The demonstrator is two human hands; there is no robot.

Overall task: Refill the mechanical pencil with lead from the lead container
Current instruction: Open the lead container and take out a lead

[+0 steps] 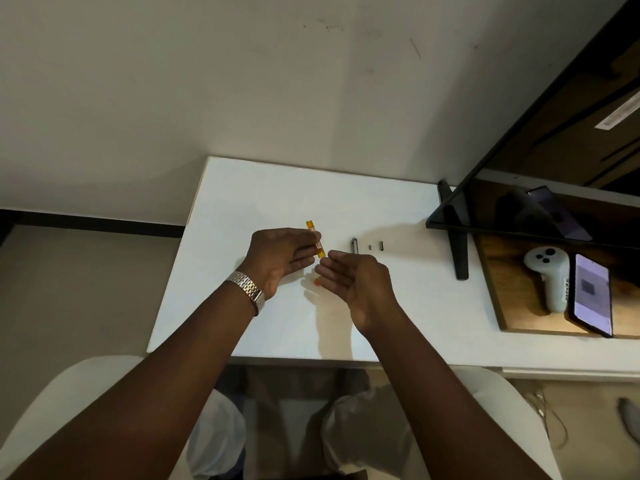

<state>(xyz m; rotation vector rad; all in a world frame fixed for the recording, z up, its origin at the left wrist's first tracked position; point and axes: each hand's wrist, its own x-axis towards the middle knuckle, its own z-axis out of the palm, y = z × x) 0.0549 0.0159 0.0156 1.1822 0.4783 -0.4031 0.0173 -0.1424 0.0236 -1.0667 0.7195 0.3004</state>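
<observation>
left hand (280,258): pinching the yellow lead container (316,239), tilted above the counter (242,209)
right hand (356,277): open, palm cupped just under the container's low end
container contents: can't tell
orange cap (316,281): on counter beneath hands
pencil (354,244): on counter behind the right hand, with 2 small parts (375,245) beside it

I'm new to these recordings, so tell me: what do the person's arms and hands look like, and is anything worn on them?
Both forearms are bare, with no sleeves or gloves in view. The left hand has a metal link watch band, silver with gold-toned links, around its wrist. The right hand and its wrist show nothing worn. No rings can be made out.
</observation>
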